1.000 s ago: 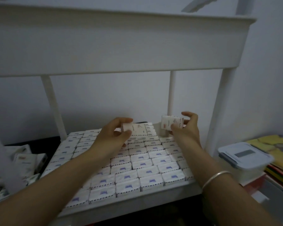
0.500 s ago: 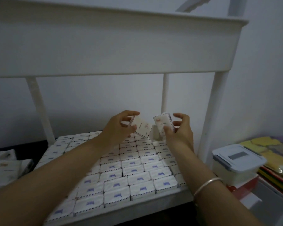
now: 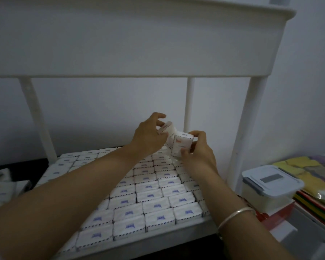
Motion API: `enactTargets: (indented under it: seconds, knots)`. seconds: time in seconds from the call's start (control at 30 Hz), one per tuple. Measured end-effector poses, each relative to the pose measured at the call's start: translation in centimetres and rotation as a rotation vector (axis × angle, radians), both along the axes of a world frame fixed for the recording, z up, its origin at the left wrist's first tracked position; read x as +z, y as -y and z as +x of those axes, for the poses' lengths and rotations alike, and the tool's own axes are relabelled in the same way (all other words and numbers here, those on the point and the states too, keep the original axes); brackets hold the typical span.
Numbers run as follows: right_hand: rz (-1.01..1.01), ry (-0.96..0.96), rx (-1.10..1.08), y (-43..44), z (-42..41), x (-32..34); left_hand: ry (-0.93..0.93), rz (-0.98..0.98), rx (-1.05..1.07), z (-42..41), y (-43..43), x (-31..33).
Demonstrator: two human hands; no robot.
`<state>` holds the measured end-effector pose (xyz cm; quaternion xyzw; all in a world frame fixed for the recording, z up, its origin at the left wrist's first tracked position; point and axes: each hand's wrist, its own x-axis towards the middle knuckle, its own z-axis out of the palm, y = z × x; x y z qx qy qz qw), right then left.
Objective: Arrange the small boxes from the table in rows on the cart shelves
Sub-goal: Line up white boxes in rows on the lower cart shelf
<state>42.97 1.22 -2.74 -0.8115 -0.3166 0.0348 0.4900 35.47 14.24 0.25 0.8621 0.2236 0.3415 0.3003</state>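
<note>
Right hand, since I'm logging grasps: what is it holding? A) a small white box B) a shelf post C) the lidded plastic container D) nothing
A: the right hand has its fingers curled round a small white box, held above the shelf.

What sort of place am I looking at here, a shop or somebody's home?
Probably a room at home or a small stockroom: a plain white cart against a bare wall, its shelf packed with rows of boxes, and a lidded tub beside it.
</note>
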Motion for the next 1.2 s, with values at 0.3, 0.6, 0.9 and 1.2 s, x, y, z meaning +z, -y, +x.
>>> enactTargets:
  seconds: [0.3, 0.6, 0.9, 1.2]
  knots:
    - [-0.221, 0.039, -0.069, 0.0, 0.2, 0.2, -0.198, 0.002, -0.194, 0.1, -0.9, 0.0]
    - [-0.226, -0.042, -0.149, -0.2, 1.1, -0.4, -0.336, 0.034, -0.232, 0.7, -0.1, -0.7]
    - [-0.355, 0.07, -0.194, -0.6, 1.0, -0.5, -0.487, 0.212, -0.071, 1.1, -0.1, -1.9]
    - [-0.018, 0.724, -0.101, -0.3, -1.8, 0.4, -0.409, 0.259, -0.102, -5.1, 2.8, -0.4]
